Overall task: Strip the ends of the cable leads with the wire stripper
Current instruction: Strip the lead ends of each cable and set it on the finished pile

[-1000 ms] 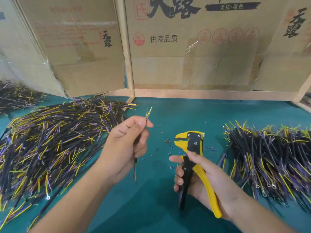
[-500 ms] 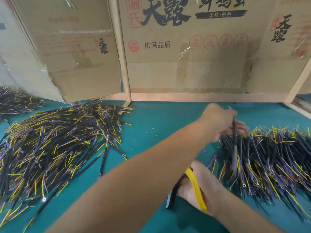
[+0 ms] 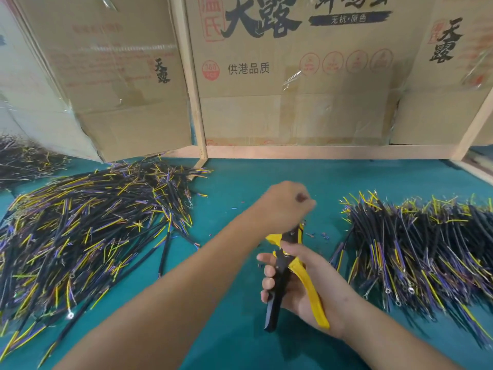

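Right hand (image 3: 298, 284) curled round the wire stripper (image 3: 292, 273), handles gripped, head pointing up and away. Left hand (image 3: 285, 201) fisted just above that head, apparently empty, though hard to tell. Unstripped cable pile (image 3: 88, 225) well left of the stripper, so nearer the left hand; cable long axes running diagonally. Second pile (image 3: 416, 252) right of it, on the green bench (image 3: 240, 343). Insulation scraps near the stripper head.

Teal mat (image 3: 240, 343) covers bench. Printed cardboard panels (image 3: 293, 76) stand along rear, taped, set between light wooden posts (image 3: 190, 84). Small insulation scraps (image 3: 317, 235) scattered mid-mat.
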The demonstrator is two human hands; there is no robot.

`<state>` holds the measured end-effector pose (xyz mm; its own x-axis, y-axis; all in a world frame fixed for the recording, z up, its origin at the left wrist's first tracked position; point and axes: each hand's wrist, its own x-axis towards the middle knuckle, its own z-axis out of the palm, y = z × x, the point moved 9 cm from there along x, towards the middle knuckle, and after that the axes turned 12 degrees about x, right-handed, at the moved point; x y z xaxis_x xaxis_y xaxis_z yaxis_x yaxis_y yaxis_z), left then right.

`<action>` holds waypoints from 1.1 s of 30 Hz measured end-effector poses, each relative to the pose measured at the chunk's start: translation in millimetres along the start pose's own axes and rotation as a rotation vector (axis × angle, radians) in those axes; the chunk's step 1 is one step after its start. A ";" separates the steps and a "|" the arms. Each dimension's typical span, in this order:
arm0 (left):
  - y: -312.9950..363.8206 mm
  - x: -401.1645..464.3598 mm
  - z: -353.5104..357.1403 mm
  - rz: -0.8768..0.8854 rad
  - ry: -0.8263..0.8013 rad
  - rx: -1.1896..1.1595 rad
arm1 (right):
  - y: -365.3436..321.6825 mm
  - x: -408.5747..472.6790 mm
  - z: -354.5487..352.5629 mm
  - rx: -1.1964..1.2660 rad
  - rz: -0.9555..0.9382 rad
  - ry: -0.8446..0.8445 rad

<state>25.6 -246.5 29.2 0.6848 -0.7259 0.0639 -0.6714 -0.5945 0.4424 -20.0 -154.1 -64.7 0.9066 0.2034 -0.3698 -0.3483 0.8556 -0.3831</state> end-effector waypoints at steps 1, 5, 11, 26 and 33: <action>-24.9 -8.8 -12.3 -0.061 0.070 0.054 | -10.1 -39.0 -32.6 -0.110 0.022 0.104; -135.2 -53.3 -60.2 -0.347 0.329 0.263 | -22.0 -53.1 -54.7 -0.088 -0.047 0.046; -240.0 -114.0 -65.3 -0.669 0.184 0.417 | -27.4 -48.2 -56.8 -0.060 -0.082 0.014; -164.2 -111.3 -86.5 -0.165 0.576 0.035 | -25.9 -35.1 -66.4 -0.077 -0.027 -0.047; -141.3 -110.7 -75.5 -0.043 0.608 -0.168 | -23.7 -21.7 -76.1 -0.090 0.023 -0.071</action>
<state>66.1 -56.0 27.2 0.7818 -0.3469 0.5180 -0.6200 -0.5204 0.5872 -49.6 -215.1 -112.0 0.9115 0.2586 -0.3199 -0.3864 0.8049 -0.4504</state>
